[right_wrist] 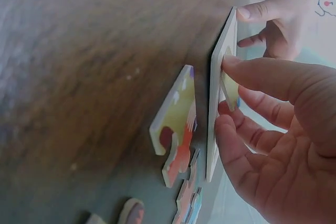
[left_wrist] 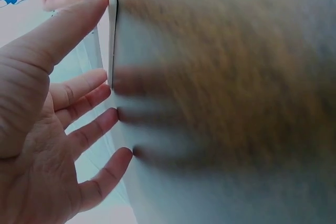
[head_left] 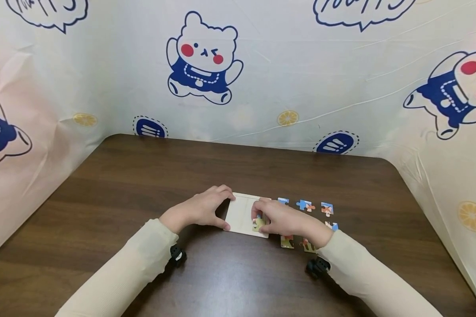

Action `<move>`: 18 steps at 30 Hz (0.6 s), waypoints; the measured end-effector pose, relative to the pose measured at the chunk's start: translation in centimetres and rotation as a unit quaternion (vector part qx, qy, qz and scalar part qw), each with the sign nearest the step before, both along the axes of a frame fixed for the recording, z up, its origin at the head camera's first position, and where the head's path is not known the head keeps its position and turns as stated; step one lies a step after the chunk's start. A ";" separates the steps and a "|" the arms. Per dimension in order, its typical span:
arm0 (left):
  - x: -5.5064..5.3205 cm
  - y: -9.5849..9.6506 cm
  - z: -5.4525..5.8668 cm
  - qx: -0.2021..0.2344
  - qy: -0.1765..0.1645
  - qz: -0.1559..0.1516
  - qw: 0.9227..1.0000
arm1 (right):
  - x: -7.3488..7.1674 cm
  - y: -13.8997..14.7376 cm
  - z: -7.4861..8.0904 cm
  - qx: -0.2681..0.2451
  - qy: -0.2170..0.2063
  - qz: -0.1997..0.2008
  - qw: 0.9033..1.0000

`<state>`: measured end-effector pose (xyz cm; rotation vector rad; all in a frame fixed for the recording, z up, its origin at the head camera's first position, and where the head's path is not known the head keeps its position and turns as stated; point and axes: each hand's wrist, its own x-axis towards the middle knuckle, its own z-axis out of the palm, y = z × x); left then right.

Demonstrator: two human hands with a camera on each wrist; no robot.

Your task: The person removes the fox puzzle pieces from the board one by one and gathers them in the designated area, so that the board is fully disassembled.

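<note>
A pale wooden puzzle tray (head_left: 239,215) lies flat on the table. At its left side, my left hand (head_left: 202,207) rests with thumb and fingers spread, the thumb at the near left corner and a fingertip at the far one. My right hand (head_left: 287,220) reaches over the tray's right part. Between its thumb and fingers it pinches a green puzzle piece (right_wrist: 230,90), which stands tilted over the tray's near right corner. Part of that piece is hidden by the fingers.
Several loose puzzle pieces lie right of the tray, among them a blue-and-orange one (head_left: 306,205), one at the far right (head_left: 327,208) and a green-and-red one (head_left: 287,241). My right forearm overlaps some. A printed curtain (head_left: 262,88) hangs behind the brown table (head_left: 162,167).
</note>
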<state>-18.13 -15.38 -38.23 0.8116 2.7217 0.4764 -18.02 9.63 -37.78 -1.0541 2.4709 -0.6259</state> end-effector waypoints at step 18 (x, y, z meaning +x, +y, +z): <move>0.2 -0.1 0.1 0.006 0.004 -0.004 1.000 | -0.1 0.4 0.6 -0.050 -0.044 0.008 0.998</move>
